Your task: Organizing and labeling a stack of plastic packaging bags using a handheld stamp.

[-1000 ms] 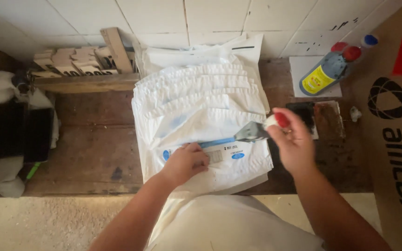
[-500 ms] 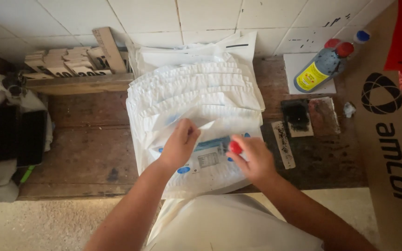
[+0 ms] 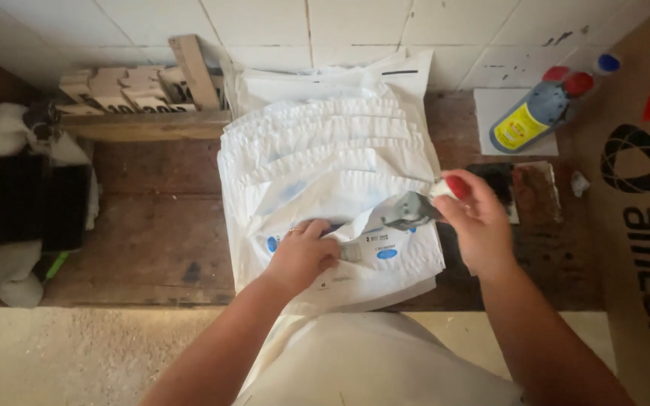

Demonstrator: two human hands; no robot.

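Head view looks down on a stack of white bags [image 3: 325, 158] fanned across a worn wooden bench [image 3: 152, 233]. Left hand [image 3: 302, 256] presses flat, fingers curled, on the top bag's folded flap near its blue-printed label [image 3: 381, 252]. Right hand [image 3: 472, 218] is clamped on a small red-handled tool [image 3: 423, 207], whose grey head touches that bag. Just behind the right hand lies a dark stained pad [image 3: 520, 188]; farther back, a blue bottle [image 3: 539, 113]. Wooden blocks [image 3: 126, 86] and black objects on white cloth [image 3: 35, 203] sit left, a cardboard box [image 3: 641, 225] right.
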